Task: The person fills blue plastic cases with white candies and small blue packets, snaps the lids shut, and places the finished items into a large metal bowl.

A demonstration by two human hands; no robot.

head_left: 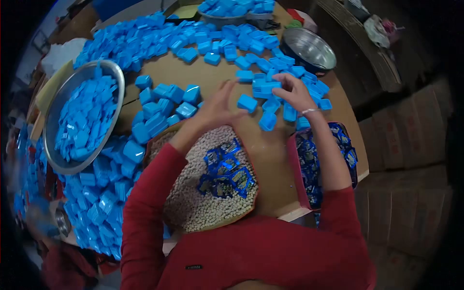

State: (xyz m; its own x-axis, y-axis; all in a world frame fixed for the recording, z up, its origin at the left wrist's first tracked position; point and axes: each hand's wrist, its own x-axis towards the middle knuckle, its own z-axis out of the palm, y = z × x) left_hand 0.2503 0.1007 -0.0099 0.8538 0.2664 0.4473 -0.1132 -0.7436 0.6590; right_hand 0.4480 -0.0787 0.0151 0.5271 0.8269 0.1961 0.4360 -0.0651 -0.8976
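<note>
A: How many of each do we count?
B: On the table [270, 159], one basin [121, 94], one empty bowl [309, 47], one tub [256, 193] of beads [193, 210] and one bin [296, 179]. Packets [226, 169] overlap in tub and bin; we cannot count them exactly. The blue boxes [155, 123] lie in heaps, too many to count.
A: And the two hands?
B: We see the left hand [215, 110] above the tub's far edge, fingers spread, thumb extended toward the right hand [296, 95], holding nothing. The right reaches forward, one band [311, 110] at its wrist, thumb and forefinger curved at a box [267, 89] in the far-right cluster; whether they pinch it, we cannot tell.
</note>
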